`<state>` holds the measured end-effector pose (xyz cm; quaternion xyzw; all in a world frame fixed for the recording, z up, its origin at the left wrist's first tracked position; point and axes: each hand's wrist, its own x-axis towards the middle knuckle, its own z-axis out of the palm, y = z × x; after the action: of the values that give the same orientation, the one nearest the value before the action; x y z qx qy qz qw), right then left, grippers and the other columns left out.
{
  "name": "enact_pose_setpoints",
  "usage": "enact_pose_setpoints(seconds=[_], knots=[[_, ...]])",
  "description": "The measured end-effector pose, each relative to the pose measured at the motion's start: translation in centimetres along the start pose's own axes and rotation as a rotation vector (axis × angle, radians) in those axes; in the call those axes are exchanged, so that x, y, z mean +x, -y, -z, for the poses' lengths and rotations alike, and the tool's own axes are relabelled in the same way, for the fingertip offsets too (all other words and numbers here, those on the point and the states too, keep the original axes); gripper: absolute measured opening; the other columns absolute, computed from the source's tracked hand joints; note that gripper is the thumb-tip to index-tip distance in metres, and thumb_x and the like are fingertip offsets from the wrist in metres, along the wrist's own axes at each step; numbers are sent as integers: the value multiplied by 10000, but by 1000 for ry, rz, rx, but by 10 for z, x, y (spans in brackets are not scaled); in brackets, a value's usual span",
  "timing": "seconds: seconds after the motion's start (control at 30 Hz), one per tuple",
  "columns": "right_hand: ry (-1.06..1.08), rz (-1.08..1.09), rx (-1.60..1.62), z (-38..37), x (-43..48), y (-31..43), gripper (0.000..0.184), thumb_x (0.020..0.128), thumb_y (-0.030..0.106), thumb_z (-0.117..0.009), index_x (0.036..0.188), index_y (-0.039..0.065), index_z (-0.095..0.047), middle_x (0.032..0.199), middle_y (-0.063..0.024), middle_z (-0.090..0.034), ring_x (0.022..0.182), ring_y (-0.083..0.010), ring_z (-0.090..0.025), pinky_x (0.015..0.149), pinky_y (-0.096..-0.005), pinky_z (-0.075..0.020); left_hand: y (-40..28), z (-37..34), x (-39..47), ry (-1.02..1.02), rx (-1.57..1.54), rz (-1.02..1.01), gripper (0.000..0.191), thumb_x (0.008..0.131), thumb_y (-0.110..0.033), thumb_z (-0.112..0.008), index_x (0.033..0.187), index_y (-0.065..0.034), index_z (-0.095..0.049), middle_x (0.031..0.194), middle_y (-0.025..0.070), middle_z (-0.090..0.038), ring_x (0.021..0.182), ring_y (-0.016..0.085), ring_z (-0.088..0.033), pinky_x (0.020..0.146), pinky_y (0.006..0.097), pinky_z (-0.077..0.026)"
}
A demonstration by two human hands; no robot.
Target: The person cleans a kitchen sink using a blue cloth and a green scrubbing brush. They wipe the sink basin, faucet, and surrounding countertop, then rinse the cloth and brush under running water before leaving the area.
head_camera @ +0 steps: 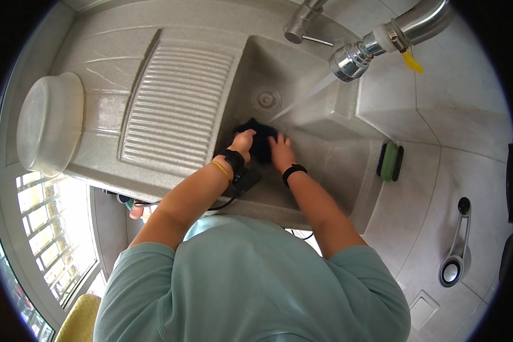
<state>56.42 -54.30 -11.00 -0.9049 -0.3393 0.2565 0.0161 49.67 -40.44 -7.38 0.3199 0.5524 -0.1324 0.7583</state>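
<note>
Down in the stone-look laundry sink (320,171), a dark, bunched piece of cloth (261,143) lies between my hands. My left hand (243,143) grips its left side, thumb on top. On the other side, the fingers of my right hand (282,150) rest spread on the cloth's edge; whether they pinch it is hard to see. Water (305,99) streams from the chrome faucet head (348,62) into the basin, landing just beyond the cloth. Behind that spot is the round drain (266,98).
A ribbed washboard (179,107) adjoins the basin on the left, with a translucent plastic basin (49,124) leaning beyond it. At the right rim sits a green scrubbing brush (390,161). A faucet lever (317,40) projects at the back. A black cable (224,205) hangs by my left forearm.
</note>
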Motion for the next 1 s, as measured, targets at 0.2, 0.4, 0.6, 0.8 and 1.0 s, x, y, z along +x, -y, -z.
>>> enact_pose_setpoints(seconds=[0.2,0.4,0.6,0.8,1.0], knots=[[-155,162,813,22,5,15,192,709,-28,-480,836,40,-607,929,-155,-565,886,-357,-551,781,-383,-442,-17,-7,-25,300,-308,167,477,897,-423,-433,1207,-61,-450,1272,135,-459,1163,342,-420,943,544,-331],[-140,251,1050,65,-29,44,189,746,11,-495,919,24,-571,928,-140,-575,866,-280,-564,764,-346,-447,-25,-9,-22,333,-381,193,313,888,-402,-480,916,-95,-539,847,75,-610,804,234,-584,788,389,-476],[-281,242,869,68,-32,50,198,810,93,-507,984,-1,-507,944,-193,-579,876,-335,-562,752,-370,-450,-17,-17,-6,423,-471,45,292,932,-331,-425,967,-61,-532,916,102,-596,856,251,-562,835,383,-447],[-222,94,640,67,-20,45,271,855,219,-428,910,-24,-536,836,-266,-589,812,-455,-549,725,-477,-444,2,-22,-9,330,-480,-18,278,954,-281,-398,987,-38,-530,988,92,-583,927,231,-539,868,376,-427],[-221,-94,506,39,16,15,402,857,301,-393,813,-38,-604,815,-291,-587,805,-463,-555,749,-506,-438,9,-26,-21,218,-370,-125,248,929,-213,-451,1074,-19,-506,1046,98,-561,971,228,-523,881,368,-397]])
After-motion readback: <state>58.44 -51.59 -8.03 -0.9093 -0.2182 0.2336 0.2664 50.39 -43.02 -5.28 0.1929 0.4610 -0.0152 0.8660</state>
